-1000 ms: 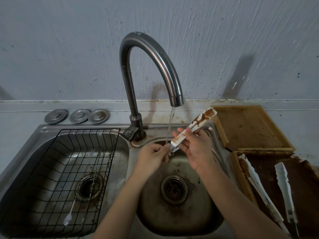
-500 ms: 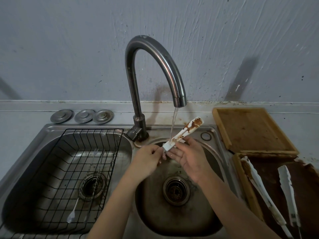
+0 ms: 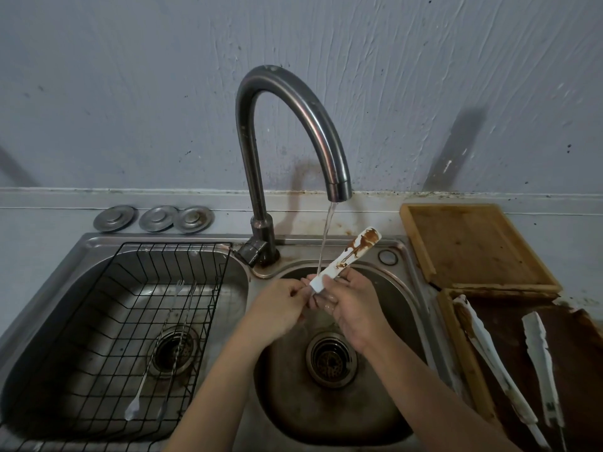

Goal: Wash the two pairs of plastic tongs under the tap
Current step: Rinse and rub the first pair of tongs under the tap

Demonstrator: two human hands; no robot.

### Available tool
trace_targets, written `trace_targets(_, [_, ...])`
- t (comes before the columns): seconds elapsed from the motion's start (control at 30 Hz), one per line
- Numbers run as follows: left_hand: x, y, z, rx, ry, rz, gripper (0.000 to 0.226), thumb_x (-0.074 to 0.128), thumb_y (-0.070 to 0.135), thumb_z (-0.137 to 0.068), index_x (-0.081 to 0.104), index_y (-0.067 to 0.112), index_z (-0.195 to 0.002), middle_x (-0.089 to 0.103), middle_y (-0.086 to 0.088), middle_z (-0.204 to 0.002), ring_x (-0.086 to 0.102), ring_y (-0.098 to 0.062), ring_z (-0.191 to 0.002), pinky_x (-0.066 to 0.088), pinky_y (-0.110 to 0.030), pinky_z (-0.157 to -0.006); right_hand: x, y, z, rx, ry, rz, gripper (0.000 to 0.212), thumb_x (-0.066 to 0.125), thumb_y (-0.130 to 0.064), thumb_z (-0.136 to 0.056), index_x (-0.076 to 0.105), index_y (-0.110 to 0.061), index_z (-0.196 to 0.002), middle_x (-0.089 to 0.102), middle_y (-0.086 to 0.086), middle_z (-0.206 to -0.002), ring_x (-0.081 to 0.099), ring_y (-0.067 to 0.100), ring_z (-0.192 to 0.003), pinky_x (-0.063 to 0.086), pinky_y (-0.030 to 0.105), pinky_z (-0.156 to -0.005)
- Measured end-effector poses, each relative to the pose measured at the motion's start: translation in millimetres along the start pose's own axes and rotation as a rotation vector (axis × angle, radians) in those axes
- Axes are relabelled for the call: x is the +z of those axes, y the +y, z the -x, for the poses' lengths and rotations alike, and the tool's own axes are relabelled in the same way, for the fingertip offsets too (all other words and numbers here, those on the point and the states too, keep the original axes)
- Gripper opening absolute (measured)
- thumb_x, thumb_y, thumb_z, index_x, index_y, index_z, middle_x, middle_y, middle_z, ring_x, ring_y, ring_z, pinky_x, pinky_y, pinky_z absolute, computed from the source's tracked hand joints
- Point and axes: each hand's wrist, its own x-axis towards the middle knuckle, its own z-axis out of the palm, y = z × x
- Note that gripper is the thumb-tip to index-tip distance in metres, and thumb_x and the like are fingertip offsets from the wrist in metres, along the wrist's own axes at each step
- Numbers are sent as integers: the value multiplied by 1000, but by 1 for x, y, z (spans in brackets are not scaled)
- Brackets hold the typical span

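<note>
Your right hand has its grip clamped on the lower end of the tongs, over the right basin of the sink. Your left hand pinches that same end from the other side. Water from the tap hits just above the grip. Brown sauce coats the upper end beyond it. The second tongs lie right of the grip, on a tray on the bench.
</note>
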Motion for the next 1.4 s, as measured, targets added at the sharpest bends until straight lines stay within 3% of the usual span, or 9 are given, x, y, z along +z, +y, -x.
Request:
trace_targets(0.17, [-4, -1, 0, 34, 29, -108, 33, 48, 27, -94, 60, 23, -63, 51, 7, -54, 43, -2, -46, 34, -8, -45, 4, -4, 1, 24, -31, -26, 19, 55, 11, -84, 59, 3, -100, 71, 22, -96, 70, 28, -89, 56, 26, -60])
trace_targets(0.4, [-6, 1, 0, 32, 16, -144, 30, 48, 28, -94, 65, 22, -70, 57, 6, -59, 50, -5, -52, 37, -14, -52, 3, -7, 4, 38, -54, -42, 22, 54, 12, -83, 60, -1, -101, 71, 20, -98, 69, 27, -93, 56, 27, -63])
trace_targets(0.53, [-4, 3, 0, 44, 24, -171, 30, 48, 30, -93, 66, 21, -71, 60, 3, -62, 49, -5, -52, 37, -17, -52, 5, -9, 5, 27, -17, -27, 14, 57, 8, -84, 62, 0, -94, 72, 19, -92, 71, 25, -85, 56, 26, -60])
trace_targets(0.77, [-3, 6, 2, 39, -15, -120, 32, 49, 30, -93, 62, 25, -64, 65, 6, -59, 64, -7, -55, 41, -10, -50, -2, -11, 3, 33, -84, -53, 20, 53, 12, -84, 63, -2, -94, 74, 16, -90, 71, 25, -85, 55, 26, -59])
trace_targets(0.9, [5, 6, 5, 58, -182, -3, 25, 51, 27, -93, 69, 19, -78, 73, -3, -78, 72, -13, -69, 49, -19, -58, -5, -7, 3, -20, -2, 219, 13, 56, -5, -87, 66, -11, -92, 74, 11, -88, 70, 26, -84, 56, 41, -69])
trace_targets(1.03, [3, -5, 7, -36, -293, 185, 26, 51, 23, -94, 70, 22, -76, 73, 1, -74, 71, -13, -73, 51, -20, -62, -10, -11, 7, -146, 38, 518, 10, 54, -16, -91, 62, -16, -98, 70, 4, -71, 70, 11, -66, 53, 20, -57])
trace_targets(1.17, [20, -12, 2, -71, -124, 434, 26, 52, 20, -93, 68, 16, -74, 66, -9, -70, 60, -15, -64, 48, -20, -58, -17, -18, 7, -298, 25, 913, 13, 53, -18, -92, 57, -17, -80, 62, 1, -60, 58, 5, -40, 41, 13, -37])
trace_targets(1.27, [40, -12, -1, -103, -90, 833, 19, 53, 11, -92, 70, 7, -84, 65, -12, -75, 60, -15, -65, 48, -23, -61, -16, -21, 2, -388, 0, 1216, 24, 55, -21, -90, 56, -13, -67, 54, -2, -54, 48, 2, -42, 36, 14, -42])
trace_targets(1.4, [60, -17, -2, -181, 29, 1122, 18, 57, 11, -89, 74, 5, -89, 68, -18, -86, 63, -24, -81, 53, -33, -82, -14, -19, -5, -362, -44, 1349, 37, 51, -25, -92, 47, -25, -55, 45, -7, -48, 45, 2, -41, 34, 14, -44])
